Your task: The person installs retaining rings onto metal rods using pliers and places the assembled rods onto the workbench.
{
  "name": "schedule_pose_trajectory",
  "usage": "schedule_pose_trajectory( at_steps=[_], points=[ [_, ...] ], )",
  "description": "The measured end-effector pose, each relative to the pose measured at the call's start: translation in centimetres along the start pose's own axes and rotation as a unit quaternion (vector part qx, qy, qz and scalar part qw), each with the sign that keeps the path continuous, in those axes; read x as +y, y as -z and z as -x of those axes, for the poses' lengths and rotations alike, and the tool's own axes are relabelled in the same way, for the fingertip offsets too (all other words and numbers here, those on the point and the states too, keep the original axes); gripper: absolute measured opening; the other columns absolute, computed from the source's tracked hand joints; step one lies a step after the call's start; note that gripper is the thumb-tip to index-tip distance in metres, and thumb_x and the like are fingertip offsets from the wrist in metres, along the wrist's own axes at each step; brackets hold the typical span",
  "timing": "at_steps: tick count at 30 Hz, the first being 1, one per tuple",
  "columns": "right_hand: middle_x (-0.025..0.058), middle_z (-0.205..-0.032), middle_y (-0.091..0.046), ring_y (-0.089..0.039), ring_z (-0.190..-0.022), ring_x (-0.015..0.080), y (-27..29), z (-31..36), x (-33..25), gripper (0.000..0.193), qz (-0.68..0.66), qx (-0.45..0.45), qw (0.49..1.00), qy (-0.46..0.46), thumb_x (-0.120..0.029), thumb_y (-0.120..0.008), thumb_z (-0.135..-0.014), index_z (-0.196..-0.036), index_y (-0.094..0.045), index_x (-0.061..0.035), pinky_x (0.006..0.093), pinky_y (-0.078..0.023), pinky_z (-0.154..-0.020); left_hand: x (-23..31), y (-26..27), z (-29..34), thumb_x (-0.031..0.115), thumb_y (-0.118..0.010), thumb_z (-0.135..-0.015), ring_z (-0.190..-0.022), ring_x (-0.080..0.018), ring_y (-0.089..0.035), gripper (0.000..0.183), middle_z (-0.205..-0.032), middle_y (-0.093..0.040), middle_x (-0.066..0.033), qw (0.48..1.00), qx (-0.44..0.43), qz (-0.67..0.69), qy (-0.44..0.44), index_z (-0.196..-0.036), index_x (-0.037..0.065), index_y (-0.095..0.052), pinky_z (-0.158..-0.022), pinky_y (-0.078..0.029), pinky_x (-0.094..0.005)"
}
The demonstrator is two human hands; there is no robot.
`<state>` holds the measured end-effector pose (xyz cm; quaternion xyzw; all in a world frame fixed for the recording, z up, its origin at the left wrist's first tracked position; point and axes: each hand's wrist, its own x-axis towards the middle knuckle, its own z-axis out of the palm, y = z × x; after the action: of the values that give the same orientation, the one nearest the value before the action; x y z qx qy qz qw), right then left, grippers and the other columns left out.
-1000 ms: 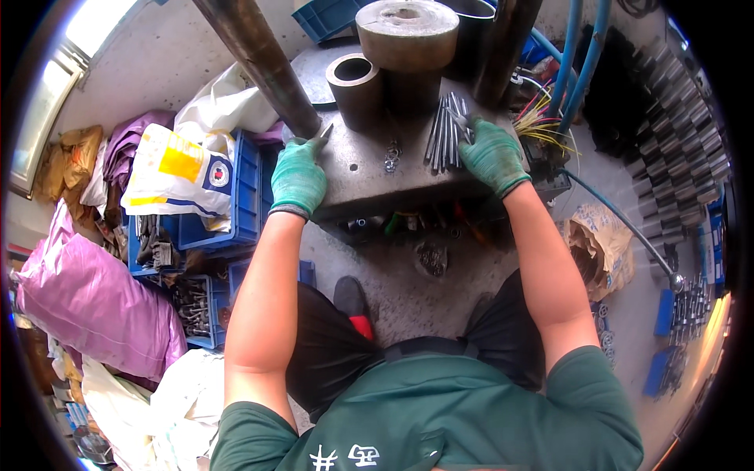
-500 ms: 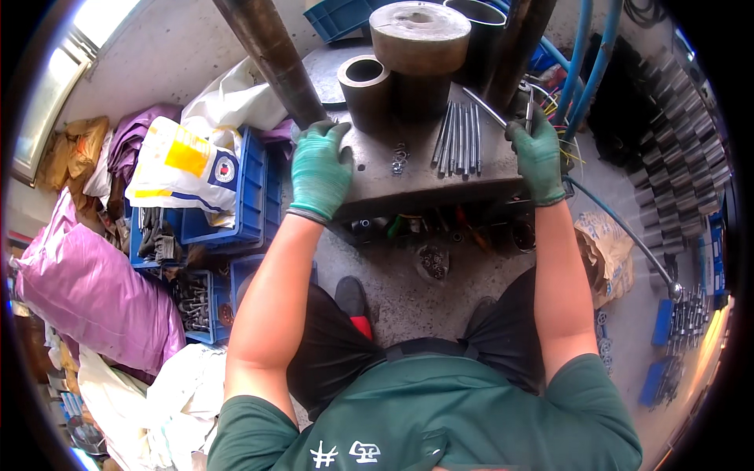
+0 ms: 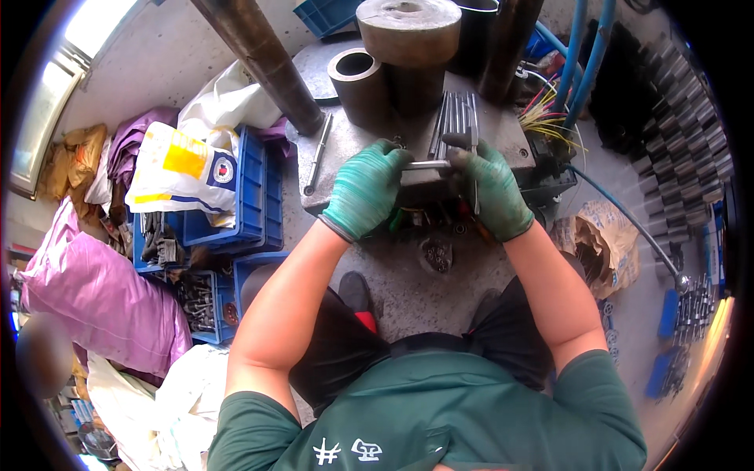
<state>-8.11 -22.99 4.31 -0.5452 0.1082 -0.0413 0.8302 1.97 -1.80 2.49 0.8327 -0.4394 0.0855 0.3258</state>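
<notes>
In front of me, over the table's near edge, my left hand (image 3: pixel 365 190) in a green glove is closed on one end of a metal rod (image 3: pixel 426 165). My right hand (image 3: pixel 495 192), also gloved, closes round the rod's other end. A second thin rod (image 3: pixel 473 124) stands out lengthwise from the right hand's fingers. Just behind lies a row of steel rods (image 3: pixel 450 125). On the table's left part rests a single rod with a ring-like end (image 3: pixel 317 155). Small metal rings (image 3: pixel 399 141) are partly hidden behind my left hand.
A thick metal disc on a cylinder (image 3: pixel 408 35) and a hollow cylinder (image 3: pixel 356 78) stand at the back of the table (image 3: pixel 345 177). Two dark posts flank them. Blue crates (image 3: pixel 263 188) and sacks fill the left; blue hoses (image 3: pixel 579 71) hang at the right.
Both hands have come together toward the middle, the left from the table's left side, the right from its right side. A single rod now shows at the left where my left hand was.
</notes>
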Motion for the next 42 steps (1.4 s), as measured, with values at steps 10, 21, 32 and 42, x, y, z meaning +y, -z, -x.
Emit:
schedule_pose_trajectory(
  at_steps=[10, 21, 32, 42],
  points=[
    [0.0051, -0.088, -0.072, -0.064, -0.068, 0.0106, 1.2, -1.1, 0.1, 0.020, -0.139, 0.070, 0.986, -0.054, -0.021, -0.064, -0.103, -0.119, -0.060, -0.0105, 0.0275, -0.053, -0.062, -1.9, -0.4, -0.9, 0.007, -0.072, -0.087, -0.104, -0.0393, -0.070, 0.030, -0.114, -0.069, -0.0196, 0.985, -0.031, -0.025, 0.166, -0.117, 0.005, -0.073, -0.091, -0.056, -0.0439],
    [0.0077, -0.090, -0.073, -0.066, -0.070, 0.0128, 1.3, -0.7, 0.0, 0.016, -0.101, 0.056, 0.991, -0.064, -0.023, -0.065, -0.102, -0.110, -0.059, -0.0109, 0.0296, -0.055, -0.063, -3.0, -0.1, -1.9, 0.011, -0.069, -0.093, -0.108, -0.0386, -0.071, 0.028, -0.117, -0.072, -0.0241, 0.951, -0.032, 0.115, 0.286, -0.121, 0.004, -0.072, -0.094, -0.055, -0.0406],
    [0.0086, -0.095, -0.072, -0.068, -0.077, 0.0157, 0.6, -0.8, 1.6, 0.025, -0.124, 0.015, 0.986, -0.113, -0.024, -0.064, -0.102, -0.120, -0.061, -0.0072, 0.0309, -0.056, -0.070, -4.8, 0.2, -1.9, 0.015, -0.068, -0.095, -0.091, -0.0249, -0.069, 0.033, -0.102, -0.076, -0.0158, 0.934, 0.047, 0.200, 0.293, -0.124, 0.000, -0.068, -0.087, -0.053, -0.0357],
    [0.0151, -0.112, -0.069, -0.071, -0.094, 0.0237, 0.3, -0.9, 4.0, 0.025, -0.151, -0.097, 0.971, -0.158, -0.015, -0.062, -0.098, -0.118, -0.060, 0.0006, 0.0354, -0.059, -0.080, -5.1, 0.7, -1.8, 0.016, -0.068, -0.094, -0.091, -0.0253, -0.070, 0.035, -0.101, -0.076, -0.0171, 0.924, 0.031, 0.206, 0.319, -0.125, -0.001, -0.068, -0.086, -0.053, -0.0371]
  ],
)
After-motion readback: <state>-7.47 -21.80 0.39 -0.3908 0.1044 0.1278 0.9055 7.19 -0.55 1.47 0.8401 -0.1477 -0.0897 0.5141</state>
